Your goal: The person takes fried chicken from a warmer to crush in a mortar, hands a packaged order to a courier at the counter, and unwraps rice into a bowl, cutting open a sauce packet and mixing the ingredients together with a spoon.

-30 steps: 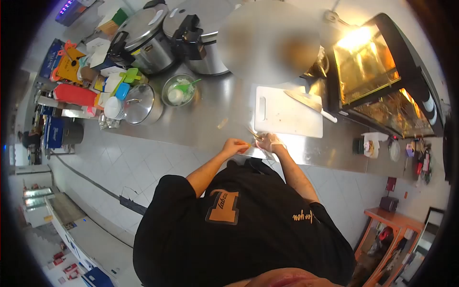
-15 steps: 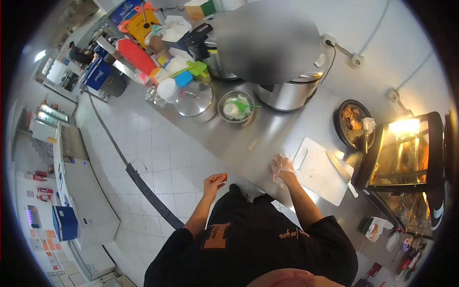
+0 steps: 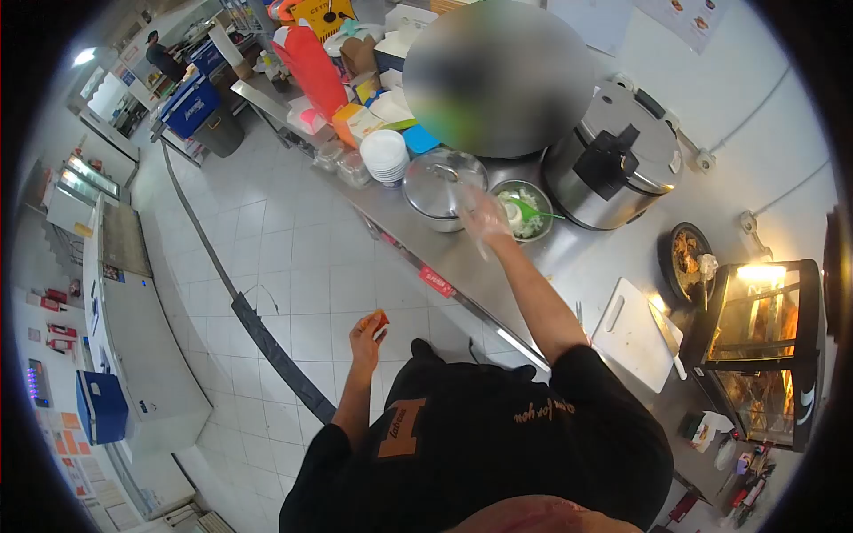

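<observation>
My left hand (image 3: 364, 338) is closed around a small orange-red piece (image 3: 382, 318), held out over the floor; its exact kind is too small to tell. My right hand (image 3: 485, 218), in a clear plastic glove, reaches across the counter, its fingers smeared by motion. It is between a steel pot with a lid (image 3: 428, 185) and a metal bowl (image 3: 536, 233) of pale shredded food. Inside the bowl are a white cup-like thing and a green spoon (image 3: 526, 210). Whether the hand touches the pot cannot be made out.
Stacked white bowls (image 3: 385, 153) and a large cooker (image 3: 613, 155) stand on the steel counter (image 3: 569, 258). Farther right are a cutting board (image 3: 629, 333) with a knife (image 3: 666, 338), a dark pan (image 3: 680, 258) and a lit warming cabinet (image 3: 755, 346). Another person (image 3: 163, 58) works far off.
My right hand has moved from beside the cutting board to the pot and bowl. My left hand still holds the orange-red piece. The view has shifted left.
</observation>
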Action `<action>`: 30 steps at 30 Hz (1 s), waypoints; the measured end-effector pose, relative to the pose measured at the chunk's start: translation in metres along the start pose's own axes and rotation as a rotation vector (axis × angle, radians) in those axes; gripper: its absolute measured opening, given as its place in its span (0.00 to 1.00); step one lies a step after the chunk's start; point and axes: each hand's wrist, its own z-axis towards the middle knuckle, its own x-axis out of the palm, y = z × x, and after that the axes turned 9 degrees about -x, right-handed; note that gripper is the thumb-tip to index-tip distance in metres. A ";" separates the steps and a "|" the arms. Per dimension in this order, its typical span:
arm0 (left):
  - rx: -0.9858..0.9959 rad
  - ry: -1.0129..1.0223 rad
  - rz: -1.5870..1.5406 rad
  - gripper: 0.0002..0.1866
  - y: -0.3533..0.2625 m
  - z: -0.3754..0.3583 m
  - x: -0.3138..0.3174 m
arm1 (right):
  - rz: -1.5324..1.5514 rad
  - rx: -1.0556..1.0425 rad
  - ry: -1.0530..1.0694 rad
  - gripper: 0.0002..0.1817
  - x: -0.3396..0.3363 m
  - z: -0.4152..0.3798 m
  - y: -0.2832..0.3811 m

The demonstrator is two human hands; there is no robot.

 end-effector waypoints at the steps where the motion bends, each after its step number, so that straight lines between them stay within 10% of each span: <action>1: 0.013 0.007 -0.012 0.11 -0.015 0.008 -0.011 | -0.047 -0.019 -0.031 0.27 0.010 0.030 0.005; 9: 0.060 0.091 -0.043 0.08 -0.086 0.026 -0.036 | 0.035 0.179 0.026 0.23 0.018 0.112 0.018; 16: -0.032 0.085 -0.097 0.09 -0.086 0.029 -0.063 | -0.005 0.467 -0.165 0.25 -0.128 -0.043 0.019; 22: -0.161 0.223 -0.006 0.11 -0.101 0.067 -0.022 | -0.336 0.785 -0.367 0.25 -0.096 -0.217 -0.183; 30: -0.183 0.395 0.112 0.12 -0.157 0.105 0.131 | -0.250 1.137 -0.358 0.23 -0.050 -0.221 -0.252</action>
